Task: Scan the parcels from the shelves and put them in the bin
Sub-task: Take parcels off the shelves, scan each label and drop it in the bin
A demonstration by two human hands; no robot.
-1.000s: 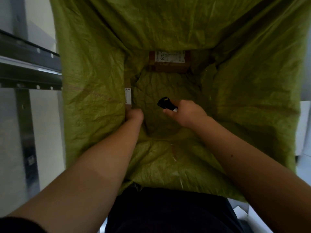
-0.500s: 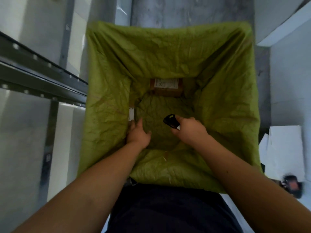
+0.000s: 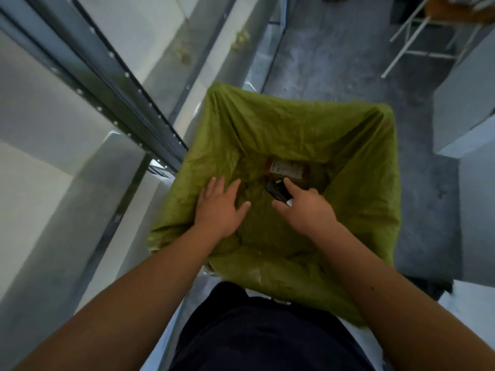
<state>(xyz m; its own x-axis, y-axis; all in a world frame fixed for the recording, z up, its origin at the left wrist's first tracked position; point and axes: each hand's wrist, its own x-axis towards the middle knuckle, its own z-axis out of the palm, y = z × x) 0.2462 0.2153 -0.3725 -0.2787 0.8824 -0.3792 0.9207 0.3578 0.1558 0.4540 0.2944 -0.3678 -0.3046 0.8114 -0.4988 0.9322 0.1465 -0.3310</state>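
Right hand [image 3: 308, 207] gripping one scanner [image 3: 277, 192], one parcel [image 3: 286, 168] in bin [image 3: 294, 124].

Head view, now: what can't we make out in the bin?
- Parcel: label text too small and dim to read.
- Parcel's near edge: hidden by the scanner in the right hand.
- Bin floor: partly covered by both hands; left hand open, empty.
- Bin's near rim: hidden behind the person's arms and dark clothing.

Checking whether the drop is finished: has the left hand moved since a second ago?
Yes. The left hand has come up from the bag's bottom to near its left wall, fingers now spread and empty.
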